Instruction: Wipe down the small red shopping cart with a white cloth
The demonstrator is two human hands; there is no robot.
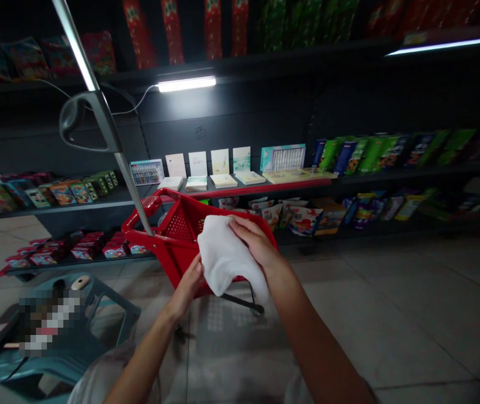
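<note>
A white cloth point(227, 252), bunched and partly folded, is held up in front of me. My right hand point(259, 244) grips it from the upper right, fingers laid over its top edge. At its lower left edge, my left hand point(189, 283) has its fingertips on the cloth; part of those fingers is hidden behind it. Just beyond both hands stands a red shopping cart point(176, 252), with its handle on the left and the cloth covering part of its basket.
Shelves hold upright cards and booklets point(219, 161), green and blue snack bags point(366, 154) and small boxes point(71, 192). At left, a metal pole point(128, 179) with a grey hook slants past the cart handle. A blue-green plastic stool point(109, 297) with items on it stands lower left.
</note>
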